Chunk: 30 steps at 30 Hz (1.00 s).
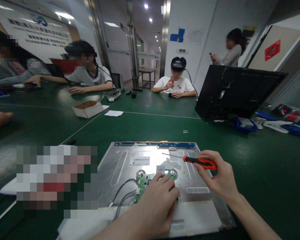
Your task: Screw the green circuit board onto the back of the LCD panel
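A silver metal panel [130, 166] lies flat on the green table in front of me, with a blue strip board [155, 144] along its far edge. A small green circuit board [143, 181] with grey cables [122, 196] sits near its middle. My left hand [155, 203] rests on that circuit board, fingers curled down and pressed onto it. My right hand [218, 178] hovers over the panel's right side, closed around an orange-handled screwdriver [200, 162] whose thin shaft points left.
A black monitor back [236, 91] stands at the right with blue and red items [287, 125] behind it. An open cardboard box [88, 109] and paper [113, 113] lie further back. Several people sit round the table; one stands by the wall.
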Tool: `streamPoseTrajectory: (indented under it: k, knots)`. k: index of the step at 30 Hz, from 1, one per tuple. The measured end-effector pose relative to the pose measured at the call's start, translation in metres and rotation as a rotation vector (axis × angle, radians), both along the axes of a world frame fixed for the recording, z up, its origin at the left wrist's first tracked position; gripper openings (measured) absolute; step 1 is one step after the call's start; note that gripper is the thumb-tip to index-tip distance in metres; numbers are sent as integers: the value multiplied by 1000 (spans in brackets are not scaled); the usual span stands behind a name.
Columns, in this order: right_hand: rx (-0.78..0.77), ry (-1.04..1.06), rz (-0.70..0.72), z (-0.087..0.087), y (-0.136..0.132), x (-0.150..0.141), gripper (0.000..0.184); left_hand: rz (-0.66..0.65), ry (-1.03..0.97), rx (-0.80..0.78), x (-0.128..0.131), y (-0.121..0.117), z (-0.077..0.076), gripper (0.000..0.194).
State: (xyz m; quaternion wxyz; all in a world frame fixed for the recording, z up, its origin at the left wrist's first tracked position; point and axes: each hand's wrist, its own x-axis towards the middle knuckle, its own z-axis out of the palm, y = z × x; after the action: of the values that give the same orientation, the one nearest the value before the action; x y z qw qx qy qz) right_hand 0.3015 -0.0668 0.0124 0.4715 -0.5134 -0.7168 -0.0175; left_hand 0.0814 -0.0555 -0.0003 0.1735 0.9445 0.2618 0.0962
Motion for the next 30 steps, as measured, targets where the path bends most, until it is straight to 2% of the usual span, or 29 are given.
streamPoseTrajectory:
  k: [12, 16, 22, 26, 30]
  knots:
    - [-36, 99, 10, 1, -1, 3, 24, 60, -40, 19, 4, -2, -9, 7]
    - [-51, 110, 32, 2, -2, 1, 24, 57, -54, 23, 3, -2, -8, 9]
    - [-77, 258, 19, 1, -2, 5, 28, 30, -73, 38, 0, -1, -9, 8]
    - [-78, 375, -2, 3, -2, 7, 23, 33, -103, 40, 1, 0, -12, 8]
    - [-50, 383, 28, 4, -4, 7, 17, 64, -130, 13, 1, -1, -11, 10]
